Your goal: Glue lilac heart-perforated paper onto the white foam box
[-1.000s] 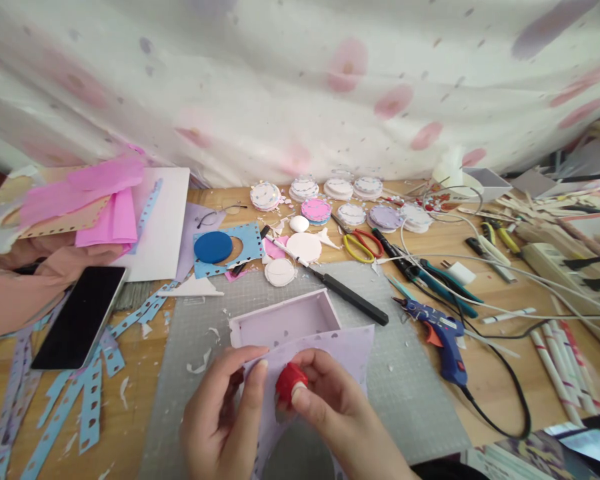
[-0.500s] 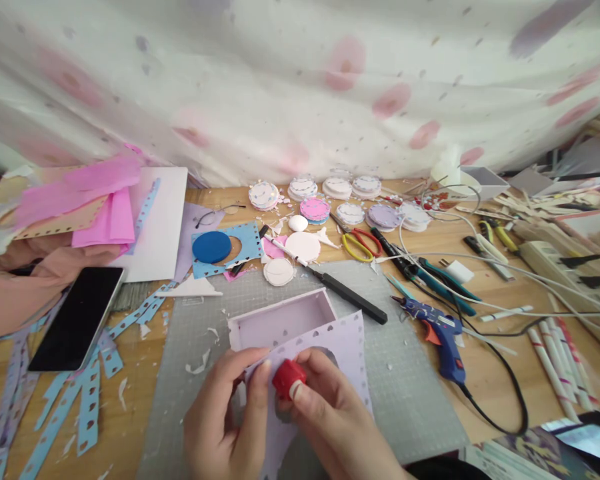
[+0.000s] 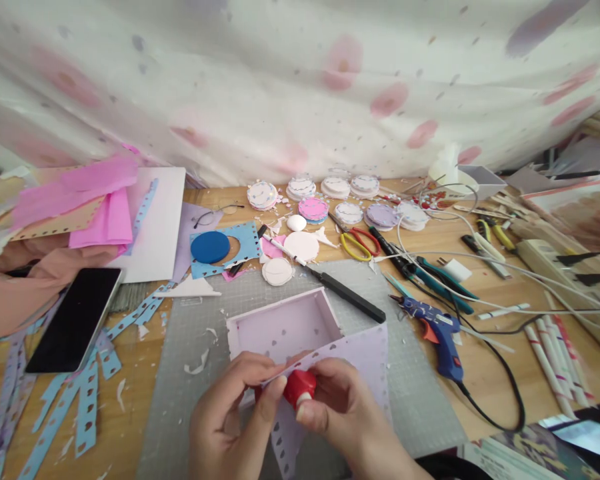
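My left hand [image 3: 233,417] and my right hand [image 3: 347,417] meet low in the middle over a grey cutting mat [image 3: 410,393]. Between the fingertips sits a small red punch [image 3: 300,387], which my right hand grips. It is clamped on the edge of a lilac foam sheet [image 3: 365,357] with heart-shaped holes along its border. My left hand pinches that sheet from the left side. Just behind the hands an open lilac foam box [image 3: 283,327] lies on the mat.
A blue glue gun [image 3: 440,333] with its black cord lies right of the mat, a black-handled knife [image 3: 347,299] behind the box. Scissors [image 3: 360,243], pliers, round foam discs [image 3: 300,247], a phone [image 3: 75,319] and blue punched strips [image 3: 87,400] crowd the wooden table.
The lilac sheet has turned and tipped in my hands, so its punched edge now runs toward the right. The red punch has shifted slightly right and down along the sheet's edge.
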Action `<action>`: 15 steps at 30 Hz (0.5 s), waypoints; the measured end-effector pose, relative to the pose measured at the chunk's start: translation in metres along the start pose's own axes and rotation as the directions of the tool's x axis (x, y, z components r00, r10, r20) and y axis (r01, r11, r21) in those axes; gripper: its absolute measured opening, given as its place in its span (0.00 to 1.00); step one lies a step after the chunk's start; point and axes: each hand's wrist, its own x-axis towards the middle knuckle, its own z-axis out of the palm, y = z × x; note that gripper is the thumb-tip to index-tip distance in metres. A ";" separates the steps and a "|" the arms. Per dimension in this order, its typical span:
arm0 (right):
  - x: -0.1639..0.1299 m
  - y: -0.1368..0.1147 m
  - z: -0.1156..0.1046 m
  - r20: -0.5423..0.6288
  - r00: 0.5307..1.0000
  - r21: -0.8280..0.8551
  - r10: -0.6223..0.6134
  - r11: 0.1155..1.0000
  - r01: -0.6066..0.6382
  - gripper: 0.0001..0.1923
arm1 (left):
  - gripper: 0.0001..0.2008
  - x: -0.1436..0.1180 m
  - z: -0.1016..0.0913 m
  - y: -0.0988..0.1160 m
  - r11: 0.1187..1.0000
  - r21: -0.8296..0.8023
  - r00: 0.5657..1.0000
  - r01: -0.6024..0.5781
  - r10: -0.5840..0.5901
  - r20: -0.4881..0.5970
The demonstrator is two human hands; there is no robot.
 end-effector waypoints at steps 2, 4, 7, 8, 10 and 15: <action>-0.001 0.012 -0.004 -0.053 0.993 -0.015 -0.102 0.995 0.101 0.25 | 0.04 0.000 0.000 0.002 1.000 0.003 1.000 -0.013 0.013 0.023; -0.001 0.019 -0.007 -0.086 0.974 -0.044 -0.207 0.978 0.204 0.24 | 0.05 0.000 0.000 0.005 0.998 0.013 0.997 -0.058 0.057 0.042; -0.002 0.010 -0.012 0.002 0.945 -0.137 -0.327 0.936 0.324 0.19 | 0.07 0.003 -0.004 0.010 0.992 0.024 0.984 -0.124 0.119 0.134; -0.003 0.004 -0.012 0.058 0.929 -0.176 -0.365 0.912 0.370 0.16 | 0.07 0.005 -0.006 0.011 0.990 0.028 0.975 -0.136 0.129 0.181; -0.003 -0.011 -0.014 0.164 0.889 -0.250 -0.427 0.854 0.456 0.11 | 0.08 0.008 -0.010 0.012 0.988 0.046 0.955 -0.148 0.130 0.268; -0.003 -0.030 -0.021 0.357 0.835 -0.329 -0.418 0.780 0.532 0.09 | 0.07 0.012 -0.013 0.012 0.984 0.052 0.923 -0.173 0.143 0.357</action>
